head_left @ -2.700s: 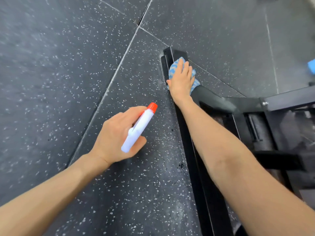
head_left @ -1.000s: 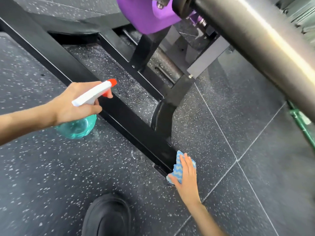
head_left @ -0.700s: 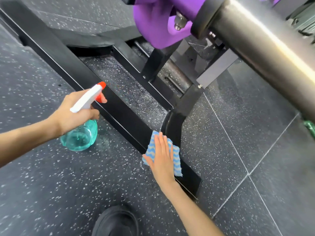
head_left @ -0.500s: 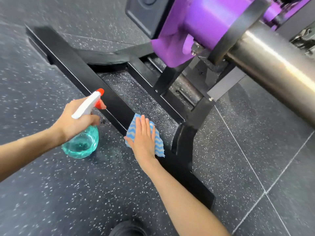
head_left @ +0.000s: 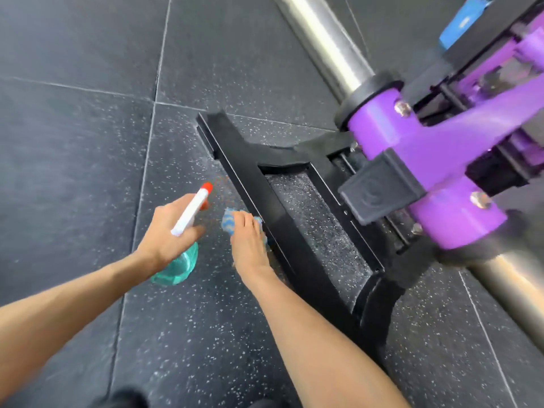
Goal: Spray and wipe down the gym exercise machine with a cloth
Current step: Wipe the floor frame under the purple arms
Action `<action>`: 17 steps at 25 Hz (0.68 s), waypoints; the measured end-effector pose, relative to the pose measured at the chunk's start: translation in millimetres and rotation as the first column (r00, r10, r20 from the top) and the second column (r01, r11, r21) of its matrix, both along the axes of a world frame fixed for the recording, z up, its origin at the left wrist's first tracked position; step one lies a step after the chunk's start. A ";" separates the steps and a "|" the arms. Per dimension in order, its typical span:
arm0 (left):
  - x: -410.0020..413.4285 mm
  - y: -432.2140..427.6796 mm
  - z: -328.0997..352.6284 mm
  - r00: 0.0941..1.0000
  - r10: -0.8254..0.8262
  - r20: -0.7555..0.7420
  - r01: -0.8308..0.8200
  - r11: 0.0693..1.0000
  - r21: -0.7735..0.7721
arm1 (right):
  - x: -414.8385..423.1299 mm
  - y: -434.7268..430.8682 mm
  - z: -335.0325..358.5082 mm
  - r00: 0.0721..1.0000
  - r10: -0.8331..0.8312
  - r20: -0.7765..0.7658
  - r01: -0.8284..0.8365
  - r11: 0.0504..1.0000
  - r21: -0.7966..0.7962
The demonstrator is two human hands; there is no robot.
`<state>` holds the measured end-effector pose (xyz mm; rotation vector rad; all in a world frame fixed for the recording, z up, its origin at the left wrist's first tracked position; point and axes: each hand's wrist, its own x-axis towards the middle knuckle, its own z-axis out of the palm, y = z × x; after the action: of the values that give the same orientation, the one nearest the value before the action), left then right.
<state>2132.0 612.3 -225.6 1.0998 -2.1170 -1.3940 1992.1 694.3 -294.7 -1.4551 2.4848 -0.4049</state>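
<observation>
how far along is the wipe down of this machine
Early, by the look. No part is clearly finished. In hand: the right hand presses the cloth against the side of the black base bar; the left hand grips the spray bottle. Likely left: the purple bracket and steel tubes above.

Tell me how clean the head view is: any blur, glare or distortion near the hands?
Head view: motion blur smears the purple bracket and steel bar at right; a pale glare streak runs along the bar; the wide angle slightly bends the floor seams; the left hand with the bottle and the right hand on the cloth look soft but readable beside the black frame.
</observation>
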 end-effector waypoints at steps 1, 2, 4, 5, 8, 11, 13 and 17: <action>8.8 3.2 17.3 1.000 -0.005 0.015 0.005 1.000 0.014 | 13.2 -3.5 20.0 0.995 0.031 0.091 -0.031 1.000 0.004; 16.2 7.8 31.2 0.999 -0.009 0.031 0.008 1.000 0.014 | 26.8 -3.8 38.2 0.983 0.057 0.176 -0.057 0.998 -0.005; 27.9 20.5 67.6 0.999 0.008 0.034 -0.010 0.999 0.050 | 48.7 2.8 80.1 0.954 0.091 0.286 -0.073 0.995 -0.075; 32.5 26.8 88.0 0.999 0.015 0.040 -0.018 0.997 0.071 | 56.0 9.2 103.5 0.943 0.102 0.316 -0.070 0.991 -0.111; 36.3 39.3 154.3 0.998 0.014 0.064 -0.023 0.991 0.135 | 55.1 25.5 184.1 0.928 0.070 0.366 -0.018 0.990 -0.142; 29.4 48.8 223.4 0.998 -0.014 0.059 0.005 0.990 0.144 | 46.0 35.1 269.1 0.877 -0.023 0.479 0.105 0.984 -0.146; 16.8 55.7 275.2 0.998 -0.048 0.047 0.041 0.989 0.144 | 38.2 43.3 327.8 0.841 -0.078 0.536 0.190 0.969 -0.157; -23.9 70.4 373.2 0.992 -0.115 0.050 0.108 0.986 0.129 | 9.4 59.0 415.5 0.813 -0.185 0.552 0.358 0.906 -0.224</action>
<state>2108.1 682.8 147.6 1.0952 -2.1865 -1.5852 2001.5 753.4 120.8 -0.8907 2.2314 -1.1426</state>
